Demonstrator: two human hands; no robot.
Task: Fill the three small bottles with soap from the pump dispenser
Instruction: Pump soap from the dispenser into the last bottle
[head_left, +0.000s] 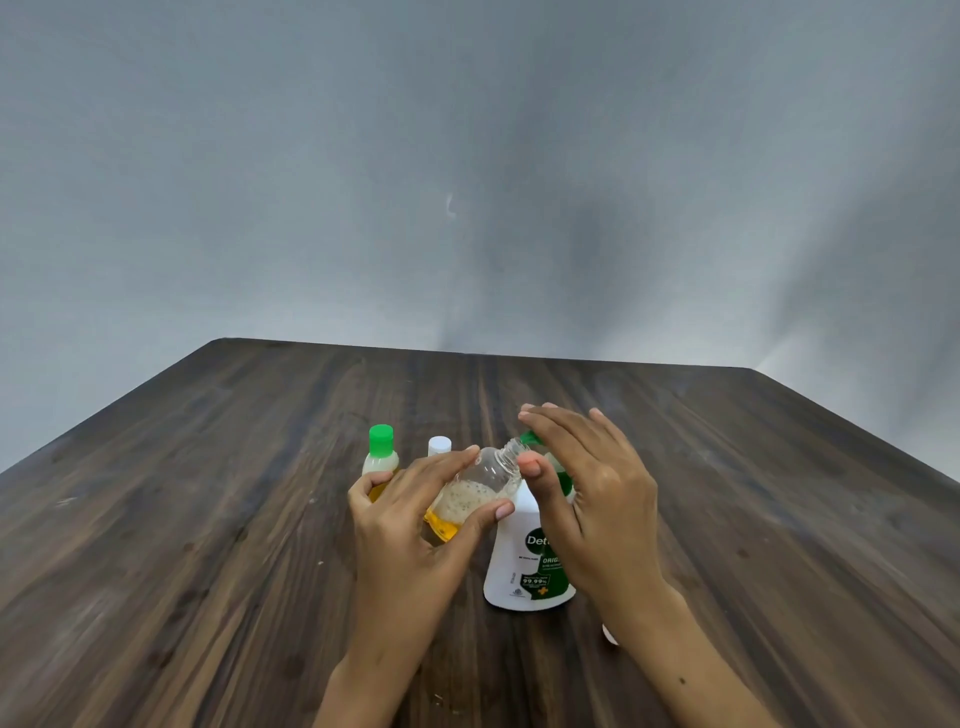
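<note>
Small clear plastic bottle (480, 486), uncapped, tilted with its mouth up and right toward the green pump spout (531, 438); amber soap and foam sit low inside. Likely light, thin-walled, slick if soapy; best held round the belly. Left hand (410, 525) wraps it there, thumb under, fingers over. Right hand (587, 493) lies flat on the white-and-green pump dispenser (519, 566), fingers straight, pressing. Further left on the dark wooden tabletop (208, 493): green-capped small bottle (381, 454), white-capped small bottle (439, 446).
</note>
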